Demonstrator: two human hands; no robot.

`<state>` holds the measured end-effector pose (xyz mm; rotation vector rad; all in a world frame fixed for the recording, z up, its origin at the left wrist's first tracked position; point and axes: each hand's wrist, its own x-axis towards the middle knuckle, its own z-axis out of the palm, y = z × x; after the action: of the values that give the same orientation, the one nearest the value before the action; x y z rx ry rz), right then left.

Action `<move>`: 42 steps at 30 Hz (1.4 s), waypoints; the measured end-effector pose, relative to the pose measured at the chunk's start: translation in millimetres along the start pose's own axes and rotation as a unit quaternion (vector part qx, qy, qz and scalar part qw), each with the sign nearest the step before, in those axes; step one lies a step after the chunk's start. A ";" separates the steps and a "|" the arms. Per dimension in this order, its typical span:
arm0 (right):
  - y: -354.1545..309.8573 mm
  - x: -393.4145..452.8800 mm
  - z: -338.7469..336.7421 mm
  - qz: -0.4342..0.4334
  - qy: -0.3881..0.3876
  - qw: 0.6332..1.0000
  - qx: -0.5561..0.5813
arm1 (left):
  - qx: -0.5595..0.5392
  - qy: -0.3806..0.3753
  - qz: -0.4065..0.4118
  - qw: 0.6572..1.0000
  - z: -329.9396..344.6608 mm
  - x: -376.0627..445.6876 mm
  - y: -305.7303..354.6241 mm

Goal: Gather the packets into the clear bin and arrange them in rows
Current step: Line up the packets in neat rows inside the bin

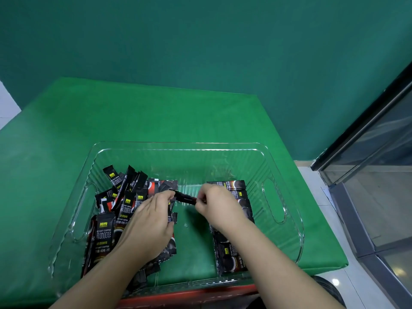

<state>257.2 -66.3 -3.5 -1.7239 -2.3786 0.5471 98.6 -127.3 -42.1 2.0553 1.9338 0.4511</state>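
Head view: all packets seem binned; a row (231, 221) lies at three o'clock, a heap (124, 210) at nine. Left hand (148, 221) and right hand (217, 206) each pinch one packet (186, 198).

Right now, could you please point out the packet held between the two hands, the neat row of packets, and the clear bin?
held packet (185, 198), head view: its dark middle, between both hands.
row of packets (231, 257), head view: a near packet's face.
clear bin (178, 145), head view: far rim.
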 end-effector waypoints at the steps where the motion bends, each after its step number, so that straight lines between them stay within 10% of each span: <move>1: 4.2 -2.0 -4.8 0.012 0.010 1.000 0.021 | 0.000 0.000 -0.001 1.000 0.0 0.0 0.5; 12: 39.2 -9.2 -17.1 0.097 0.153 0.984 0.002 | -0.005 0.010 0.010 1.000 0.2 -0.6 0.6; 28: 4.5 -20.9 16.7 0.022 -0.031 0.992 -0.118 | -0.006 0.011 0.020 1.000 -2.1 -1.5 0.8; 42: 12.7 -21.9 17.7 0.052 -0.043 0.991 -0.115 | -0.013 0.011 0.015 1.000 -4.2 -2.2 3.0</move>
<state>269.7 -87.0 -22.7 -1.9674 -2.5077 0.3801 99.4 -129.7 -37.1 2.0742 1.9016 0.5060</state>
